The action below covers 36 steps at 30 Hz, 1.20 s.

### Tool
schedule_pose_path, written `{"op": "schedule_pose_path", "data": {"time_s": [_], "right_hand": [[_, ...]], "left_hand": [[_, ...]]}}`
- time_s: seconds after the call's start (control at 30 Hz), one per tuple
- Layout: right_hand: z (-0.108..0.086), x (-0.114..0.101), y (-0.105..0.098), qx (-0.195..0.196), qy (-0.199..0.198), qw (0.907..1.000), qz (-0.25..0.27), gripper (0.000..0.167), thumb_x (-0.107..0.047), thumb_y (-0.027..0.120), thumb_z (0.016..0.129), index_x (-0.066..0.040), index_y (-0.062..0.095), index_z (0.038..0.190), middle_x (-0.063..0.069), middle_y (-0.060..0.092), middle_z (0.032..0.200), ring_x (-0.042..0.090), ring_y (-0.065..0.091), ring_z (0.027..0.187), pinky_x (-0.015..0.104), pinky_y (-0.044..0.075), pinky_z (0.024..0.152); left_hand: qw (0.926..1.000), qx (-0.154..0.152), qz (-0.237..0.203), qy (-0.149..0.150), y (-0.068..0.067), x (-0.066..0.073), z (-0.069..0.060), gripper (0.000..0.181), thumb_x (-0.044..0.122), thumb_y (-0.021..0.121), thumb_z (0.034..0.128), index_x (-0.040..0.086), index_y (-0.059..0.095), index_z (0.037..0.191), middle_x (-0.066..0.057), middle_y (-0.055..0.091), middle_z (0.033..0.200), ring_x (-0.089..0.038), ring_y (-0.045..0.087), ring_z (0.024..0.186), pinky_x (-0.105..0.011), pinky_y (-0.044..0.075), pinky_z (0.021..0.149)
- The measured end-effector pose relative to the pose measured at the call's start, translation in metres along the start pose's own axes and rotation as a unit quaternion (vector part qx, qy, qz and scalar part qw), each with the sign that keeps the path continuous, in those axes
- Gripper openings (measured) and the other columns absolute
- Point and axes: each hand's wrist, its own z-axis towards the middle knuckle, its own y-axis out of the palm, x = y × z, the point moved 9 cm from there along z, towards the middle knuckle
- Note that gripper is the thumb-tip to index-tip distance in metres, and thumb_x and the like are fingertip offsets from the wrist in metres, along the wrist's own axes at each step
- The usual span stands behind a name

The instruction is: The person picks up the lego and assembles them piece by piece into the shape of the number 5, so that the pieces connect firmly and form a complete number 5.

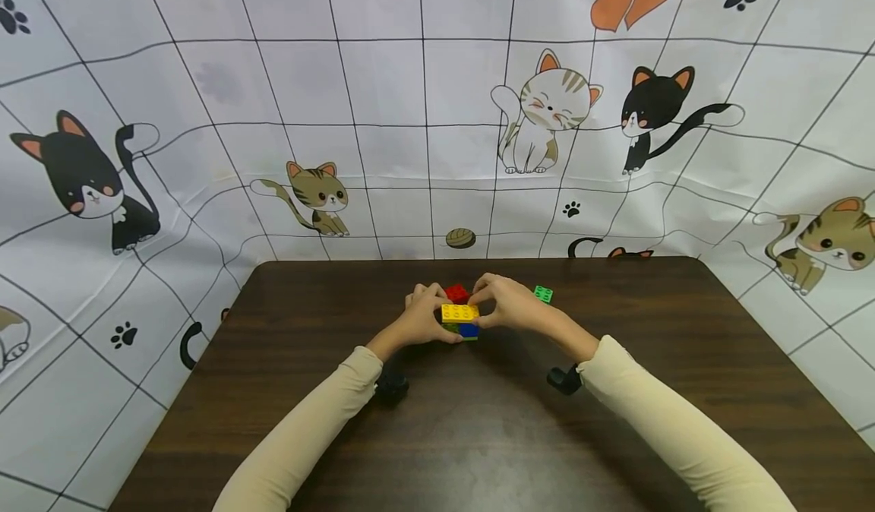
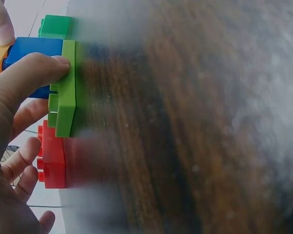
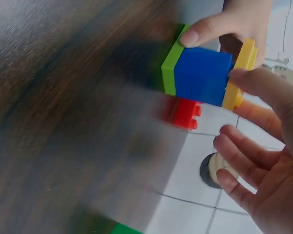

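Between the thumb and index finger of the right hand [image 1: 509, 303], one end of the yellow brick [image 1: 459, 313] is pinched; the remaining fingers are clear of it. Opposite, the left hand [image 1: 421, 320] grips the lower stack, its thumb reaching down to the lime green brick [image 2: 66, 107]. The blue brick [image 3: 202, 73] stands on one end of the lime green brick, leaving studs exposed toward the left. The yellow brick lies over the blue brick, slightly tilted, with a blue stud visible at the joint; seating therefore appears incomplete. Recommended handling: brace the lime green brick flat against the worktop [image 1: 437, 436], since present contact cannot be confirmed. Square the yellow brick to the blue brick, check that the stud rows align, then press straight down directly above the blue brick. Do not load the overhanging left end; it lacks support and would probably lever the joint open. Place the fingertips outside the joint before applying force. Just behind the stack lies the red brick [image 2: 53, 163]; farther right, beyond the right hand, lies the green brick [image 1: 543, 294]. Allow clearance so that neither is knocked during pressing.
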Motion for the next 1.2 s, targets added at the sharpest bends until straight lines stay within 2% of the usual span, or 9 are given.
{"op": "schedule_pose_path", "data": {"time_s": [0.1, 0.23, 0.37, 0.57, 0.7, 0.93, 1.2], "right_hand": [[-0.002, 0.008, 0.003, -0.001, 0.006, 0.9986, 0.053, 0.031, -0.02, 0.079, 0.088, -0.006, 0.076, 0.116, 0.011, 0.07, 0.116, 0.03, 0.065, 0.106, 0.044, 0.057, 0.091], [-0.005, 0.011, 0.006, 0.005, -0.018, 0.9944, 0.104, 0.03, -0.017, 0.078, 0.09, -0.005, 0.075, 0.117, 0.01, 0.073, 0.111, 0.033, 0.067, 0.103, 0.046, 0.057, 0.091], [-0.005, 0.01, 0.004, 0.015, -0.034, 0.9949, 0.094, 0.031, -0.018, 0.078, 0.089, -0.006, 0.076, 0.117, 0.007, 0.073, 0.108, 0.027, 0.065, 0.099, 0.042, 0.055, 0.089], [-0.002, 0.009, 0.001, 0.008, -0.027, 0.9966, 0.078, 0.031, -0.016, 0.08, 0.086, -0.007, 0.077, 0.116, 0.005, 0.073, 0.106, 0.02, 0.063, 0.097, 0.034, 0.053, 0.086], [0.0, 0.005, -0.001, 0.001, -0.033, 0.997, 0.07, 0.03, -0.015, 0.079, 0.086, -0.006, 0.078, 0.114, 0.006, 0.073, 0.106, 0.022, 0.062, 0.098, 0.033, 0.054, 0.085], [0.003, 0.004, 0.0, -0.005, -0.025, 0.9961, 0.084, 0.029, -0.013, 0.08, 0.086, -0.004, 0.078, 0.114, 0.009, 0.073, 0.105, 0.033, 0.064, 0.1, 0.044, 0.058, 0.087], [0.005, 0.008, 0.002, -0.008, -0.016, 0.9944, 0.104, 0.029, -0.015, 0.082, 0.086, -0.007, 0.078, 0.114, 0.005, 0.07, 0.099, 0.032, 0.061, 0.096, 0.028, 0.052, 0.079]], "left_hand": [[1.0, -0.002, 0.001, -0.002, 0.002, 0.0, -0.001, 0.054, 0.038, 0.09, 0.0757, 0.01, 0.074, 0.119, -0.005, 0.053, 0.115, -0.026, 0.037, 0.109, -0.047, 0.026, 0.094], [1.0, -0.006, 0.002, -0.002, 0.004, 0.0, -0.001, 0.054, 0.039, 0.09, 0.0754, 0.01, 0.074, 0.119, -0.005, 0.053, 0.115, -0.026, 0.036, 0.109, -0.047, 0.026, 0.093], [1.0, -0.005, 0.003, 0.005, 0.003, 0.002, 0.001, 0.053, 0.039, 0.09, 0.0754, 0.01, 0.075, 0.118, -0.005, 0.053, 0.114, -0.026, 0.037, 0.109, -0.048, 0.026, 0.093], [0.9999, -0.009, 0.002, 0.004, 0.004, 0.003, 0.003, 0.056, 0.04, 0.09, 0.076, 0.01, 0.074, 0.12, -0.005, 0.053, 0.116, -0.026, 0.037, 0.11, -0.048, 0.027, 0.093], [0.9999, -0.014, -0.001, 0.0, 0.003, 0.003, 0.003, 0.058, 0.039, 0.09, 0.0763, 0.009, 0.073, 0.123, -0.006, 0.053, 0.117, -0.026, 0.037, 0.111, -0.049, 0.026, 0.094], [0.9999, -0.015, -0.004, -0.001, 0.003, 0.002, 0.002, 0.057, 0.039, 0.089, 0.0768, 0.01, 0.074, 0.123, -0.005, 0.053, 0.117, -0.026, 0.037, 0.11, -0.048, 0.026, 0.094], [0.9999, -0.007, -0.011, -0.005, -0.001, 0.0, -0.001, 0.057, 0.039, 0.09, 0.0761, 0.009, 0.074, 0.122, -0.005, 0.054, 0.117, -0.027, 0.037, 0.11, -0.048, 0.028, 0.095]]}}
